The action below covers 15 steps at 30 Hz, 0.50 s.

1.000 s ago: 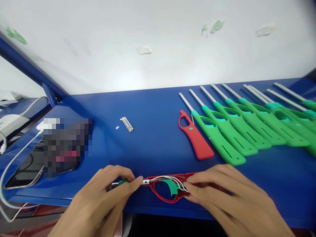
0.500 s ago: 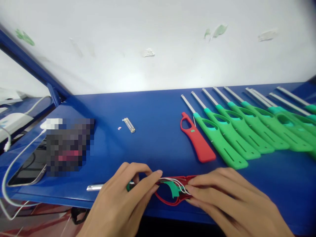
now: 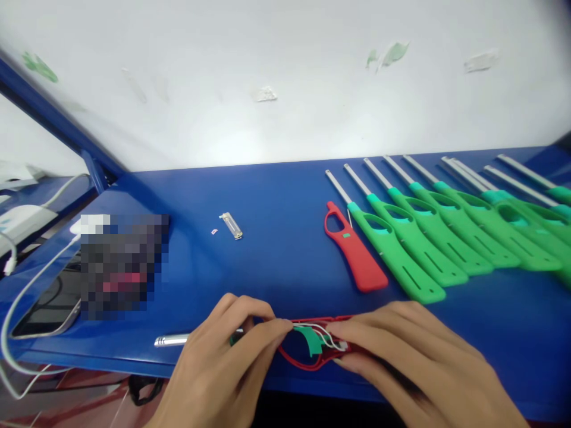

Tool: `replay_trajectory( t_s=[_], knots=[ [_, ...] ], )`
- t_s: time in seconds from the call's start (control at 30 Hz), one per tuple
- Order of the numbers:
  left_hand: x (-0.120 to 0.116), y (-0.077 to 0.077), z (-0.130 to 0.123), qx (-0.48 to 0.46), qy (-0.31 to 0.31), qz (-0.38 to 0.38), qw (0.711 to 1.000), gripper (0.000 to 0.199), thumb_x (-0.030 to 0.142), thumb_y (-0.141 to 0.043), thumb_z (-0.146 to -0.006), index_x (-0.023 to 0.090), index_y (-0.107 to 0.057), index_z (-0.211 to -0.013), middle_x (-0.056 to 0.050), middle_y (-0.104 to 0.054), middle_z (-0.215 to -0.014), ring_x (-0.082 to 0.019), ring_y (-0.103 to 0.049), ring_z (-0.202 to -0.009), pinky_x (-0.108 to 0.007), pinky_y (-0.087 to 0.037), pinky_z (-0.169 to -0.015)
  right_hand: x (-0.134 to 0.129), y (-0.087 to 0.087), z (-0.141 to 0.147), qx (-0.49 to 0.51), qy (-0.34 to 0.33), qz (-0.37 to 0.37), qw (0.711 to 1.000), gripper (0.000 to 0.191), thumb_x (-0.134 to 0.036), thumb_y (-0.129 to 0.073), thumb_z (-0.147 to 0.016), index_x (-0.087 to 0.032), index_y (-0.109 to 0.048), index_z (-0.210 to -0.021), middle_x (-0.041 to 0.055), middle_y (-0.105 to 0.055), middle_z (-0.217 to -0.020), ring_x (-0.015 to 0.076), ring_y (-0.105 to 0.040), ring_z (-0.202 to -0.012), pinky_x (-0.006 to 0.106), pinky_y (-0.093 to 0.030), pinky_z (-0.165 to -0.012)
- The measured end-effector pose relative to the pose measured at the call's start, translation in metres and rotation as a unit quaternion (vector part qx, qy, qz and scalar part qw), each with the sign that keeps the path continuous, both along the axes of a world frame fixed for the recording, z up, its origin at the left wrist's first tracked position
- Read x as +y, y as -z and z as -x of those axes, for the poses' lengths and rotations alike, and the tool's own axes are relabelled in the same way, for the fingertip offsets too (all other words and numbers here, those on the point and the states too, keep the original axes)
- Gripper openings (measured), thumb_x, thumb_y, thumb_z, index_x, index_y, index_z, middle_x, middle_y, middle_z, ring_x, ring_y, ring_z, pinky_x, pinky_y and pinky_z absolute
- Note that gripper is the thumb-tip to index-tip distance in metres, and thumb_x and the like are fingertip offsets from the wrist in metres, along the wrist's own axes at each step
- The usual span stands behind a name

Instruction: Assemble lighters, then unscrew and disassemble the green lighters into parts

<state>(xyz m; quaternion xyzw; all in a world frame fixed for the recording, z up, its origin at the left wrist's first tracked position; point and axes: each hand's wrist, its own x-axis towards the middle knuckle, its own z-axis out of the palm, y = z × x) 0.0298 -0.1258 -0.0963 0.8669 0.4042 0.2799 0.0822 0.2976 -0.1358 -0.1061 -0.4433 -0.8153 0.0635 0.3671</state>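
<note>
Red lighter shell [image 3: 307, 367], white wires [image 3: 319, 329] inside; left hand [image 3: 223, 356], fingers clamped at nine o'clock; right hand [image 3: 414, 351], likewise, three o'clock.

From where I am standing, I am reading no text, brand, number or sign anywhere. A tiny pale scrap [image 3: 214, 232] lying on the blue surface [image 3: 276, 255] is showing a small darker mark, possibly print, though it is too small for me to tell. A blocky blur is covering the dark item [image 3: 125, 267] at the left, so any lettering there is escaping me.
</note>
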Motion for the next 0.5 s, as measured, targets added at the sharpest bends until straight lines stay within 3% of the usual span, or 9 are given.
replay_trajectory(
  t_s=[0.17, 0.33, 0.5],
  knots=[
    [0.000, 0.001, -0.002, -0.004, -0.001, 0.005, 1.000, 0.030, 0.000, -0.055, -0.104, 0.023, -0.070, -0.118, -0.003, -0.066, -0.105, -0.015, -0.060, -0.087, -0.029, -0.055, -0.075, -0.002, 0.002, -0.005, -0.037, -0.022, 0.003, 0.999, 0.028, -0.039, -0.053, -0.116, -0.036, -0.081, -0.115, -0.0113, -0.082, -0.101, 0.0053, -0.075, -0.082, 0.020, -0.057, -0.080],
    [-0.001, 0.006, 0.001, 0.007, -0.001, 0.003, 1.000, 0.035, -0.002, -0.055, -0.103, 0.023, -0.070, -0.123, -0.005, -0.066, -0.108, -0.018, -0.061, -0.089, -0.032, -0.056, -0.076, -0.002, 0.007, -0.007, -0.034, -0.026, 0.005, 0.999, 0.023, -0.037, -0.058, -0.114, -0.035, -0.081, -0.116, -0.0074, -0.082, -0.098, 0.0079, -0.075, -0.079, 0.020, -0.059, -0.075],
    [-0.009, 0.000, 0.002, 0.007, -0.021, -0.019, 1.000, 0.036, 0.001, -0.056, -0.104, 0.023, -0.068, -0.130, -0.007, -0.068, -0.113, -0.018, -0.067, -0.096, -0.031, -0.058, -0.080, -0.002, 0.011, -0.008, -0.027, -0.037, -0.014, 0.999, 0.020, -0.027, -0.062, -0.111, -0.031, -0.076, -0.123, -0.0046, -0.082, -0.103, 0.0117, -0.078, -0.084, 0.023, -0.062, -0.082]
  ],
)
